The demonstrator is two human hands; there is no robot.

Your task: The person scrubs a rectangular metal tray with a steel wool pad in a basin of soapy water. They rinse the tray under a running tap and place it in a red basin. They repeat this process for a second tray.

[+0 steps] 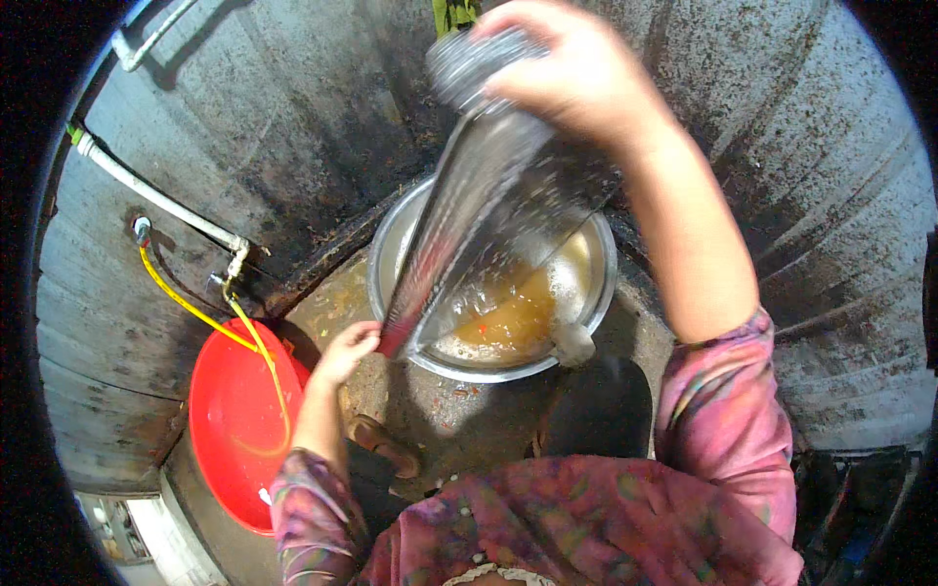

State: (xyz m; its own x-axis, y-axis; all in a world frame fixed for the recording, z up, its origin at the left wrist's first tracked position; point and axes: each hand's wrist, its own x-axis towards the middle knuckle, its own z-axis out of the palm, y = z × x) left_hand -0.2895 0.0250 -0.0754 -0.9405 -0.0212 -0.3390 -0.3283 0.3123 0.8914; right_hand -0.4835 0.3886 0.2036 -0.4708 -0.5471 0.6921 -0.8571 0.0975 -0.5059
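Observation:
A flat, shiny metal tray (464, 205) stands steeply tilted over a wide metal basin (608, 278) of brownish, sudsy water. My left hand (349, 352) is closed on the tray's lower left corner. At the tray's upper end, my right hand (576, 73) grips a silvery, wiry scouring pad (474, 70); both are blurred by motion. Drops or suds streak across the air and the tray's surface. The lower part of the basin shows orange-brown water (513, 317) with small red bits floating in it.
To the left sits a red plastic tub (220, 420) with a yellow hose (195, 311) running into it from a wall tap (230, 283). Stained grey walls (293, 107) close in around the basin. A pale rounded object (574, 344) rests at the basin's near rim. My shoe (386, 444) is near it.

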